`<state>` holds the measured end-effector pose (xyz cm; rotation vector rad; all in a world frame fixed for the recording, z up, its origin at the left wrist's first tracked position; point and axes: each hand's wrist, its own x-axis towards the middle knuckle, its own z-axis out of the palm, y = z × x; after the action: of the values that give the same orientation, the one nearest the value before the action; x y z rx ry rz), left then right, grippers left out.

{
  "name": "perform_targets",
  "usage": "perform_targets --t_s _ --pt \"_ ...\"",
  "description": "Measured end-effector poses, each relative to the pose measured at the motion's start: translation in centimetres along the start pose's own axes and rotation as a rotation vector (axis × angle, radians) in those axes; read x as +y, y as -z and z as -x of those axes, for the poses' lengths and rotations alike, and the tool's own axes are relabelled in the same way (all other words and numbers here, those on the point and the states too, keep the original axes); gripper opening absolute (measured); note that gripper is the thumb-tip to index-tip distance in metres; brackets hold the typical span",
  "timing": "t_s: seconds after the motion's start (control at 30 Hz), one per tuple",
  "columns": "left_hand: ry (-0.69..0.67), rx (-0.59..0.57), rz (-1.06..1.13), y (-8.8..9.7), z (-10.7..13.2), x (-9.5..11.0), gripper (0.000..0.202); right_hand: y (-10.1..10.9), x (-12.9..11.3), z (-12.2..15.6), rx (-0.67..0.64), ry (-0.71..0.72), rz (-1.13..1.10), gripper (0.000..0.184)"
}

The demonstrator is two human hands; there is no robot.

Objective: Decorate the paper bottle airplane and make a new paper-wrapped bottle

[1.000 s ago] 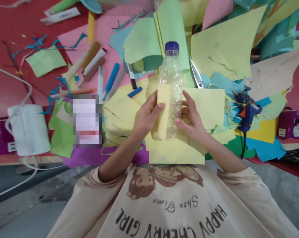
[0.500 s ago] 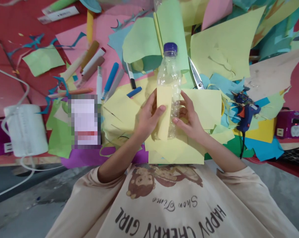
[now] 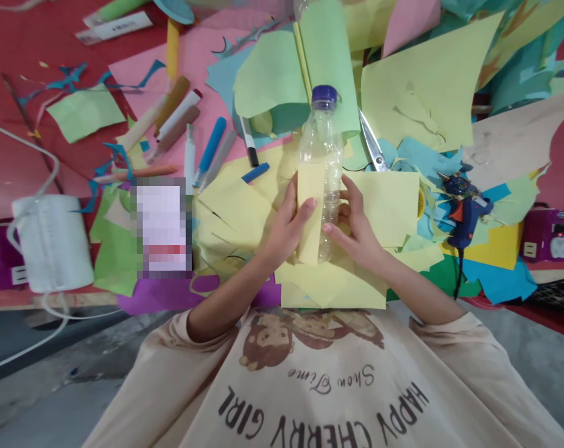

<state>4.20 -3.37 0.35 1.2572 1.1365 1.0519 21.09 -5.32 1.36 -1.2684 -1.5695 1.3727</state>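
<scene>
Between my hands is a clear plastic bottle (image 3: 332,155) with a purple cap, its cap end pointing away from me. A pale yellow paper strip (image 3: 311,218) lies lengthwise along the bottle's left side. My left hand (image 3: 291,221) is closed on the strip, thumb on top, pressing it against the bottle; its other fingers are partly hidden. My right hand (image 3: 354,227) grips the bottle's ribbed right side, with the thumb in front and the fingers curled round the edge. Yellow paper sheets (image 3: 347,289) lie under the bottle.
Scissors (image 3: 373,143) lie beyond my right hand, and a blue hot glue gun (image 3: 466,221) lies further right. Several markers (image 3: 210,149) are scattered at the left, beside a blurred phone-like rectangle (image 3: 163,227). A white cylindrical object (image 3: 53,246) with a cord stands at far left.
Almost nothing differs. The whole view has shifted slightly, and both hands keep the same hold on the bottle and paper strip.
</scene>
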Motion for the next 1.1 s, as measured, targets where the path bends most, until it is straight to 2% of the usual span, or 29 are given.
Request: perform_targets --t_s 0.17,0.27,0.37,0.47,0.6,0.9,1.1 --pt "0.037 0.003 0.032 -0.1 -0.1 0.3 0.056 0.0 0.1 0.0 0.082 0.135 0.212 0.087" --pt "0.062 0.005 0.033 0.1 -0.2 0.3 0.058 0.1 0.1 0.1 0.068 0.203 0.261 0.070" --pt "0.070 0.014 0.032 0.2 -0.2 0.2 0.057 0.1 0.0 0.3 0.033 0.212 0.303 0.055" --pt "0.057 0.015 0.047 0.2 -0.1 0.1 0.054 0.0 -0.2 0.4 0.022 0.200 0.320 0.050" --pt "0.061 0.012 0.068 0.0 -0.1 0.0 0.055 0.0 -0.3 0.4 0.023 0.212 0.337 0.049" --pt "0.073 -0.031 0.069 0.2 -0.1 -0.3 0.060 0.0 0.2 0.3 0.076 0.391 0.432 0.057" --pt "0.154 -0.029 0.248 0.2 -0.1 -0.7 0.053 0.2 0.7 0.5 0.074 0.373 0.423 0.053"
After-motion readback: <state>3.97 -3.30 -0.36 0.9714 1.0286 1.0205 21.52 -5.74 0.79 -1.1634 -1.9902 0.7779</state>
